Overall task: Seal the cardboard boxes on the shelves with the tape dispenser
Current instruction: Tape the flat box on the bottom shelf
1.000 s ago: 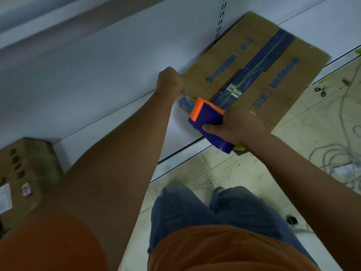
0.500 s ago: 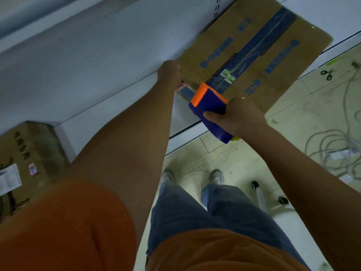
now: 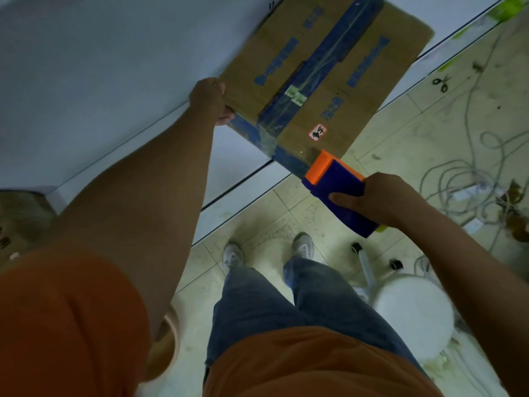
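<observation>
The right hand (image 3: 380,200) grips the tape dispenser (image 3: 336,193) at the near right corner of the cardboard box (image 3: 369,90) on the shelf (image 3: 114,90); its front edge looks almost taped. Farther in, the left hand (image 3: 209,98) clutches the box's left corner. A second box (image 3: 17,219) seems left.

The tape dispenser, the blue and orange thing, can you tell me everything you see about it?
The tape dispenser looks like plastic: a dark blue body with a bright orange front end, and a bit of yellow showing behind it. The right hand grips its rear part, thumb lying along the blue side. It is tilted, with its orange end at the near corner of the cardboard box, beside the edge that carries blue tape. The roll of tape itself cannot be seen.
</observation>
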Demonstrator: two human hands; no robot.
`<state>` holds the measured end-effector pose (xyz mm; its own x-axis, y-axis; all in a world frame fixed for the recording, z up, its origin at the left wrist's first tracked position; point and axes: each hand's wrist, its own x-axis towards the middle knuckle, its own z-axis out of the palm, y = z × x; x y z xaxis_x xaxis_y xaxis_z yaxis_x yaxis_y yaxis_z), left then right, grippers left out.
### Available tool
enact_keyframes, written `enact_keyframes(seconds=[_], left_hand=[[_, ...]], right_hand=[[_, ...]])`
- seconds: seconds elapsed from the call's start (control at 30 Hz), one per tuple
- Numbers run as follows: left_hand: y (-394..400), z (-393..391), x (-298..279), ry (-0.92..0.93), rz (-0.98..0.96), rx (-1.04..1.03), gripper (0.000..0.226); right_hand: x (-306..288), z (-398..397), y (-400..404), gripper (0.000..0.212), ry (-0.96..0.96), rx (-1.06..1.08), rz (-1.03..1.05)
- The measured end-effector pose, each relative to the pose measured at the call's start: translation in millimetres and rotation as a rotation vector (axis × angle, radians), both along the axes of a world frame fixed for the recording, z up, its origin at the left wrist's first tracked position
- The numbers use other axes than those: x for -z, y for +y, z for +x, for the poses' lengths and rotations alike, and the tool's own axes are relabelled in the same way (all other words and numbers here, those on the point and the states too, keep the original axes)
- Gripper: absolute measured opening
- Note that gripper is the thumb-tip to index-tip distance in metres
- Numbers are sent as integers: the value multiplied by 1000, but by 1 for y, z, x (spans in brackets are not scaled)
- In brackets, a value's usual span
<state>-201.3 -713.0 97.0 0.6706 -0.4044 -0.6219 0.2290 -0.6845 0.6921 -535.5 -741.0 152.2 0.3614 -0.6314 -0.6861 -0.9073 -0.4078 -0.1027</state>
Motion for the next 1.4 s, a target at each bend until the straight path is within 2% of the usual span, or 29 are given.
enact_keyframes(seconds=[0.07,0.13,0.17,0.27,0.33,0.4,0.43,0.53,0.67,0.73,0.83,0.93,1.1,1.17,1.2,1.3,1.33,1.4], left_hand=[[3,-3,3,-37,3,-5,32],[11,-5,7,-43,125,-55,67],[15,-8,6,-22,179,-83,75],[24,-24,-4,-115,109,-6,61],[20,-44,-17,-128,235,219,54],[16,-70,-26,-71,255,327,26],[14,-84,-24,-82,277,386,29],[12,-108,-16,66,294,431,46],[7,-107,0,226,289,374,63],[5,-106,1,265,277,328,63],[-2,-103,7,287,217,220,52],[-4,-102,14,331,189,80,29],[-7,-112,11,304,150,-103,14],[-9,-118,5,194,146,-109,25],[-9,-122,3,22,187,10,28],[-5,-148,-8,-668,403,402,43],[-6,-158,-10,-835,363,463,49],[-13,-171,0,-947,228,698,60]], right_hand=[[2,2,-1,61,1,9,-4],[1,6,-1,61,-10,18,-12],[0,8,0,60,-18,24,-15],[-4,14,2,59,-48,61,-13],[-6,17,3,58,-62,65,-15],[-8,19,2,58,-66,55,-8],[-9,19,1,57,-70,57,1],[-7,17,0,56,-84,64,8],[1,13,1,55,-98,67,20],[3,10,2,55,-111,69,25],[1,-9,-2,56,-146,52,4],[0,-48,-5,53,-140,61,11],[7,-73,1,57,-83,118,8],[8,-60,-1,59,-45,138,-23],[8,-52,-2,59,-37,148,-41],[11,-31,-3,55,-37,159,-67],[10,-26,-3,53,-37,164,-63],[11,-20,-2,50,-29,164,-62]])
